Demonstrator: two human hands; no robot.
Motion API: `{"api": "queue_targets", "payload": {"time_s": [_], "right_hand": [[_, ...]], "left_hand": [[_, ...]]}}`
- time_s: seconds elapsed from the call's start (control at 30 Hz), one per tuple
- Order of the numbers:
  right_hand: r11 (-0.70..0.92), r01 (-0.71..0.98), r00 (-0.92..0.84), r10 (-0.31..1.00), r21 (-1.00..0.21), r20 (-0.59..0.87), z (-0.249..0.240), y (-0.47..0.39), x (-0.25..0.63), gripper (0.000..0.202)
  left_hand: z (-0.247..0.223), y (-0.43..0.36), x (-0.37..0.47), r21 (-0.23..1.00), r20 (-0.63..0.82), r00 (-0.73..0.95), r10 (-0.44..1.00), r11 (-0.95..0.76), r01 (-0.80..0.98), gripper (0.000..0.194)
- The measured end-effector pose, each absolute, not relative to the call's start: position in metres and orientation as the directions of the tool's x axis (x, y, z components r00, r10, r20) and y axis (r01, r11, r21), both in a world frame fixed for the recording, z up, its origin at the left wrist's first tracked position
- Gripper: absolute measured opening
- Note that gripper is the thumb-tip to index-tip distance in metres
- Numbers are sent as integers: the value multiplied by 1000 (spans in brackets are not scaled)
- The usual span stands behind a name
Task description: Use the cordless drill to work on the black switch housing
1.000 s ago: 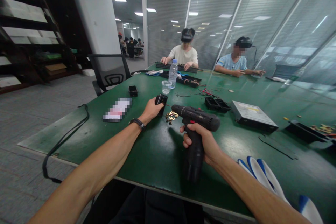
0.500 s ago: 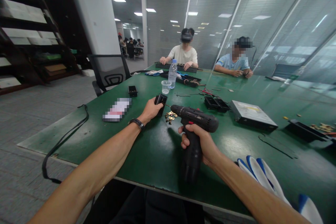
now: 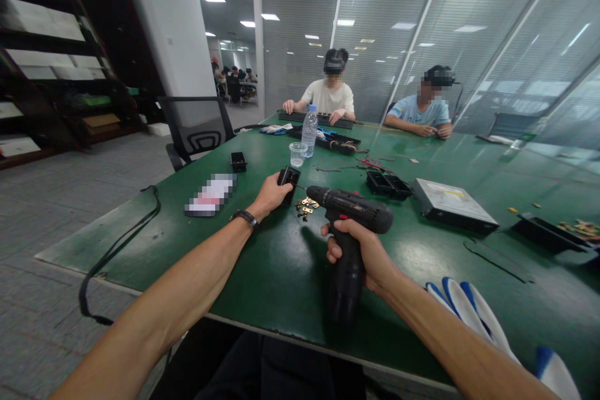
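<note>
My right hand (image 3: pixel 359 247) is wrapped round the grip of a black cordless drill (image 3: pixel 359 207), which points left. Its thin bit reaches the side of a small black plastic box (image 3: pixel 291 176); whether it sits in a screw I cannot tell. My left hand (image 3: pixel 272 195) grips that box, thumb on its near side, holding it tilted on or just above the green table. Just below the drill's chuck lie small brass plates (image 3: pixel 308 202) and dark screws (image 3: pixel 304 216) in a loose pile.
Nearby are a clear cup (image 3: pixel 297 154), a water bottle (image 3: pixel 309 131), a phone (image 3: pixel 210 195) and another small black box (image 3: pixel 237 161). To the right lie joined black trays (image 3: pixel 389 184), a silver drive unit (image 3: pixel 454 205) and white-blue gloves (image 3: pixel 473 312). Two people sit across the table.
Both hands, the drill and the black box keep nearly the same pose. The whole view has shifted very slightly.
</note>
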State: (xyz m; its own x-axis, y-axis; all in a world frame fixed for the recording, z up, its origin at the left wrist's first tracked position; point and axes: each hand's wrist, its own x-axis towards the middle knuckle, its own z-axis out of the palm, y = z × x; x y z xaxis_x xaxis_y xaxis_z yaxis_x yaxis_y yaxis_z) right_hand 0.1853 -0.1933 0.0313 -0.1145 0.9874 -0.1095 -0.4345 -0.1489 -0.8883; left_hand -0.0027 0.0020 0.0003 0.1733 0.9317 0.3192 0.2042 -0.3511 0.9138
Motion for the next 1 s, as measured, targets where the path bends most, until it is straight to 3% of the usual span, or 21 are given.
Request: {"api": "queue_targets", "payload": {"time_s": [0.53,1.0], "right_hand": [[-143,-323,-131,986,-936,-106,38,-192,191,21],[-131,-393,-130,988,-910,-86,33,-191,188,19]], "left_hand": [[-2,3,-5,923,313,237,920,-354,152,28],[0,0,-6,926,307,233,923,-346,149,31]]}}
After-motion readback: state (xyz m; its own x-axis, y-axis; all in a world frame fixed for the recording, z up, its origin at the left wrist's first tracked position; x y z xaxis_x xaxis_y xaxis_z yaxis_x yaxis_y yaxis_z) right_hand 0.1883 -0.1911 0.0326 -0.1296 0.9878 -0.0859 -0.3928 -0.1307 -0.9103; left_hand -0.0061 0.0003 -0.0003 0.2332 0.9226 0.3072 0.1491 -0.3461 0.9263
